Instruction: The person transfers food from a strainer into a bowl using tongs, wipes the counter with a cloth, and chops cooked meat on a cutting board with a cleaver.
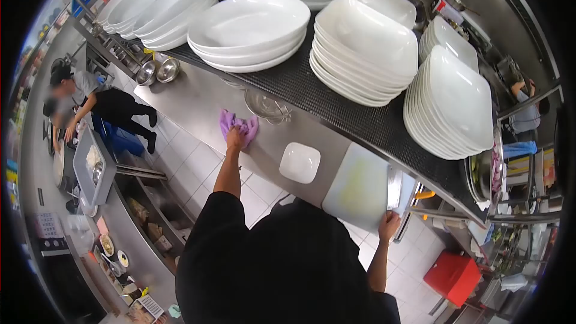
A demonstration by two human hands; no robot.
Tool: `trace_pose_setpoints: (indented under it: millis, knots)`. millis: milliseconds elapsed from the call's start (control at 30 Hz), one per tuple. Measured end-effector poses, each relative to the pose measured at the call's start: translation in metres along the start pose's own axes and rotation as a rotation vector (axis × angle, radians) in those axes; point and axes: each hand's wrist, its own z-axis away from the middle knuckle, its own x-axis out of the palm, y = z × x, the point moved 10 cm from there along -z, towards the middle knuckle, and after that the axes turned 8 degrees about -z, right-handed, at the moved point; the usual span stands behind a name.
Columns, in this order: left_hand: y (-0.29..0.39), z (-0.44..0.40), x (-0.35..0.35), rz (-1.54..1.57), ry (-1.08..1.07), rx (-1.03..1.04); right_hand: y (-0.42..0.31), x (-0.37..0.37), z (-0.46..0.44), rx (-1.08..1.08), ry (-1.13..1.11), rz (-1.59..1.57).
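Note:
My left hand [235,137] grips a crumpled purple cloth [249,127] on the steel counter. Beyond the cloth is a metal bowl [263,104] with wire whisk-like loops at its side, partly under the shelf. A white square bowl [300,162] stands to the right of the cloth. Farther right lies a pale cutting board [358,187] with yellowish stains. At the board's right edge my right hand [389,224] is closed around the handle end of a broad-bladed knife [394,187], its blade pointing away from me.
Overhead, a dark shelf [288,84] carries stacks of white oval plates [249,27] and square dishes [366,48]. A red bin [453,277] stands on the floor at right. A co-worker [102,99] is at the left counter, beside a grey tub [96,168]. Two metal bowls [157,72] sit at the counter's far end.

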Motion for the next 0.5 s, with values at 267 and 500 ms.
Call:
trace_pose_setpoints:
  millis: [267, 500]
  knots:
    - [0.087, 0.09, -0.05, 0.193, 0.126, -0.023, -0.192, 0.118, 0.003, -0.053, -0.438, -0.437]
    - [0.126, 0.128, -0.043, 0.153, 0.068, -0.028, -0.247, 0.332, 0.096, 0.7, -1.148, -0.936]
